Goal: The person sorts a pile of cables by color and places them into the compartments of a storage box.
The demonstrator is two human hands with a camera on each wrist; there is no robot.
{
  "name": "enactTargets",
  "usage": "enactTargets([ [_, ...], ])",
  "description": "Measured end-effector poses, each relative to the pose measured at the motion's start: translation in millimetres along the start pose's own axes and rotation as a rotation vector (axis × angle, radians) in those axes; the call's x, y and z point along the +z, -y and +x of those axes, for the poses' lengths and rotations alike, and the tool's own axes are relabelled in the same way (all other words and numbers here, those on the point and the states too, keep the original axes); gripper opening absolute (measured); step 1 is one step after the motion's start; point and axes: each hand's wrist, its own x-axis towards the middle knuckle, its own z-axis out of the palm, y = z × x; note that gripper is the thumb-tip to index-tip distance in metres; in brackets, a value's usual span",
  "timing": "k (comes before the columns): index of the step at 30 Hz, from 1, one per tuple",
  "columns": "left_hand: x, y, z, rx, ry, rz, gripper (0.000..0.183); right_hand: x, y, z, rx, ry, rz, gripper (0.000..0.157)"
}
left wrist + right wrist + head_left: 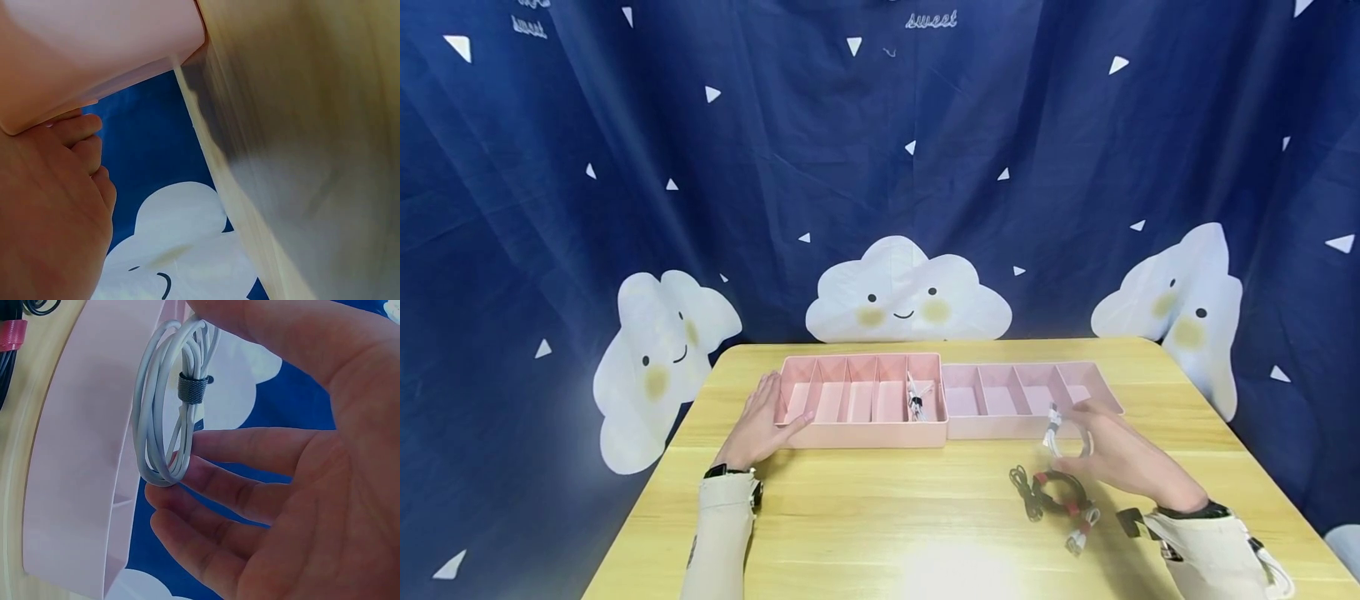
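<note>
My left hand (762, 423) rests at the left end of the pink divided box (865, 435), fingers along its side wall and thumb reaching over the front. The left wrist view shows the fingers partly hidden behind the box wall (106, 56). In my right hand (1108, 446) is a coiled white cable (156, 406), pinched between thumb and fingers and bound with a dark strap (192, 389). That hand is above the table, in front of the right end of the pale lilac divided box (992, 427). Another white cable (916, 400) lies in the pink box's rightmost compartment.
A black cable (1026, 493), a black coil with a red strap (1060, 508) and a small white cable (1081, 533) lie on the wooden table (865, 517) below my right hand. The boxes stand side by side. A blue curtain (775, 208) hangs behind.
</note>
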Motion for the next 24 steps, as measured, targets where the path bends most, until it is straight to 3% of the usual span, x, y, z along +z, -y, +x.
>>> enactTargets([
  [12, -0.1, -0.3, -0.1, -0.021, 0.020, 0.011, 0.117, -0.3, 0.0, 3.5, 0.020, 0.030, 0.036, 0.050],
  [24, -1.3, -2.6, -0.8, -0.030, 0.024, 0.000, 0.115, 0.0, 1.2, 4.8, 0.053, 0.041, 0.052, 0.076],
])
